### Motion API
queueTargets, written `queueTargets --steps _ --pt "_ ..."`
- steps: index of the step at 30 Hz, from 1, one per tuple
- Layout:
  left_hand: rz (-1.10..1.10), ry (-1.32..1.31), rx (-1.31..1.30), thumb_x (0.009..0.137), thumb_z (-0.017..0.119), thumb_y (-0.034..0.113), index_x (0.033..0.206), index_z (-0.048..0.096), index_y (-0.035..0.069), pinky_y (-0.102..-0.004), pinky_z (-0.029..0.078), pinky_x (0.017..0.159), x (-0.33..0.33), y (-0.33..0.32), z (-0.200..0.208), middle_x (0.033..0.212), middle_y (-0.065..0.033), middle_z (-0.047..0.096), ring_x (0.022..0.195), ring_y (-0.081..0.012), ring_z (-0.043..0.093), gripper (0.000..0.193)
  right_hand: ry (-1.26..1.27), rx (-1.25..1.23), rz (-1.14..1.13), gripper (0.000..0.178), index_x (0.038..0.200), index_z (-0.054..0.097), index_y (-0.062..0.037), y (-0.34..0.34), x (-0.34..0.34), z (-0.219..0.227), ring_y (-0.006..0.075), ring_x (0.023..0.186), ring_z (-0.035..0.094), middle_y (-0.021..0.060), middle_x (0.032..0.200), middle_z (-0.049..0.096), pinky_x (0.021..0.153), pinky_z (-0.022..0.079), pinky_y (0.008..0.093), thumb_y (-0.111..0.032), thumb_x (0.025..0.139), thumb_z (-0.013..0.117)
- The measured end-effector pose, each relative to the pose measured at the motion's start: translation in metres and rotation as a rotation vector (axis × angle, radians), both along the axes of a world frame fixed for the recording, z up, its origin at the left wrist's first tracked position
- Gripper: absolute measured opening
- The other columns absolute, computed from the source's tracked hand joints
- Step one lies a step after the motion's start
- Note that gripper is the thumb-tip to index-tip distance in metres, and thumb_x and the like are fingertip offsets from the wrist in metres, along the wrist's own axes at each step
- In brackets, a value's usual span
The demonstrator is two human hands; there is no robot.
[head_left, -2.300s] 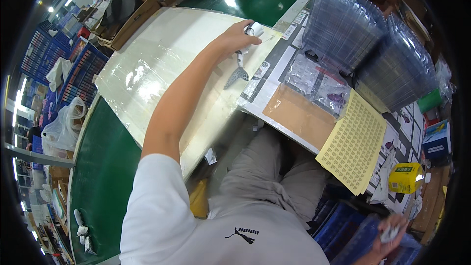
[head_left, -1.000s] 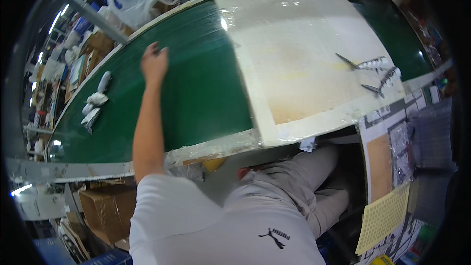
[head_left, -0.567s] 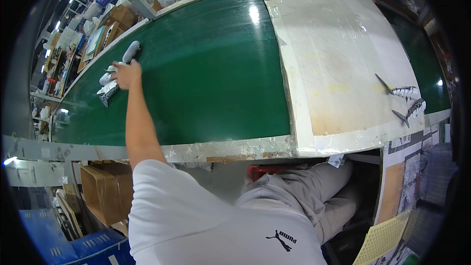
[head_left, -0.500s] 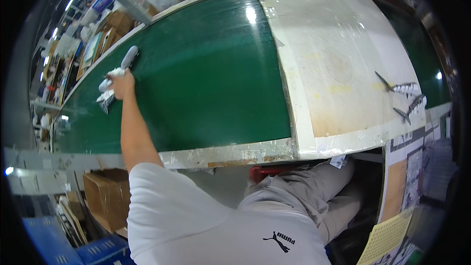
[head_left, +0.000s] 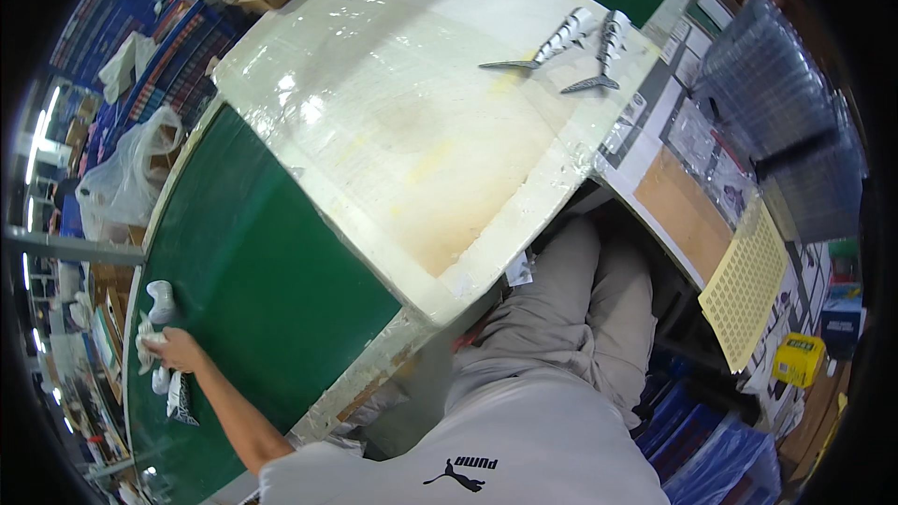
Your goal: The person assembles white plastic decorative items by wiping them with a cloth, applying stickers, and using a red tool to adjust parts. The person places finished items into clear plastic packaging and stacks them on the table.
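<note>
I see the left hand (head_left: 175,350) at the lower left of the frame, its fingers bent and touching a crumpled white piece (head_left: 146,340) on the green table (head_left: 271,243). From here I can't make out if it has a grip. A pale, rounded piece (head_left: 161,301) lies just above the hand, and a black-and-white tail (head_left: 182,401) just below. Two striped fish tails (head_left: 564,36) lie at the upper right on the white board (head_left: 412,131). The right hand is out of my sight, so I can't say how it is.
</note>
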State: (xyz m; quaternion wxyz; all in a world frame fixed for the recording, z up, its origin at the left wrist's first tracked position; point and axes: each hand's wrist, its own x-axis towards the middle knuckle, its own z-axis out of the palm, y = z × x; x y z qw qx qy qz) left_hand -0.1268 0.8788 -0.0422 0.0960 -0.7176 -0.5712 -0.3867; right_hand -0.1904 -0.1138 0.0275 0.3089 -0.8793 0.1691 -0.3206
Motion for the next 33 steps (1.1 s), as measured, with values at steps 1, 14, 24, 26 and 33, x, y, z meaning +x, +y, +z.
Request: queueTargets --steps 1,14,24,26,33 --pt "-0.140 0.036 -0.040 0.097 0.061 0.040 0.163 0.043 0.017 -0.0558 0.051 0.107 0.023 -0.045 0.012 0.160 -0.0126 0.053 0.127 -0.0478 0.063 0.072 -0.002 -0.001 -0.002 0.037 0.109 0.060 0.0092 0.000 -0.002 0.000 0.0306 0.074 0.063 0.0200 0.096 0.065 0.063 0.056 0.0407 -0.015 0.091 0.082" --pt "-1.733 0.158 -0.366 0.098 0.069 0.039 0.165 0.039 0.024 -0.0486 0.044 0.117 0.213 -0.392 0.052 0.155 -0.0222 0.053 0.142 -0.0426 0.051 0.075 -0.078 -0.272 0.203 0.042 0.111 0.060 0.0086 -0.012 0.039 0.003 0.0305 0.073 0.064 0.0195 0.097 0.066 0.062 0.056 0.0397 -0.021 0.093 0.082" --pt "0.013 1.144 -0.537 0.059 0.100 0.018 0.151 0.051 0.025 -0.0494 0.054 0.110 -0.029 -0.086 0.121 0.158 -0.0136 0.053 0.138 -0.0403 0.059 0.105 -0.330 -0.756 0.301 0.045 0.113 0.059 0.0081 -0.024 0.080 0.014 0.0304 0.073 0.064 0.0191 0.098 0.066 0.062 0.056 0.0389 -0.026 0.095 0.083" --pt "-0.017 1.171 -0.590 0.057 0.101 0.019 0.155 0.045 0.028 -0.0504 0.053 0.111 -0.038 -0.065 0.116 0.161 -0.0145 0.048 0.140 -0.0415 0.056 0.114 -0.392 -0.963 0.287 0.045 0.108 0.062 0.0038 -0.026 0.082 0.010 0.0331 0.077 0.063 0.0170 0.097 0.065 0.067 0.055 0.0430 -0.029 0.091 0.086" --pt "-0.551 0.906 -0.961 0.058 0.096 0.021 0.142 0.060 0.015 -0.0520 0.052 0.107 -0.035 0.049 0.082 0.142 -0.0211 0.063 0.129 -0.0400 0.061 0.092 -0.097 -0.404 0.447 0.026 0.125 0.059 0.0000 -0.052 0.053 -0.005 0.0273 0.084 0.062 0.0120 0.101 0.060 0.080 0.051 0.0463 -0.010 0.102 0.067"
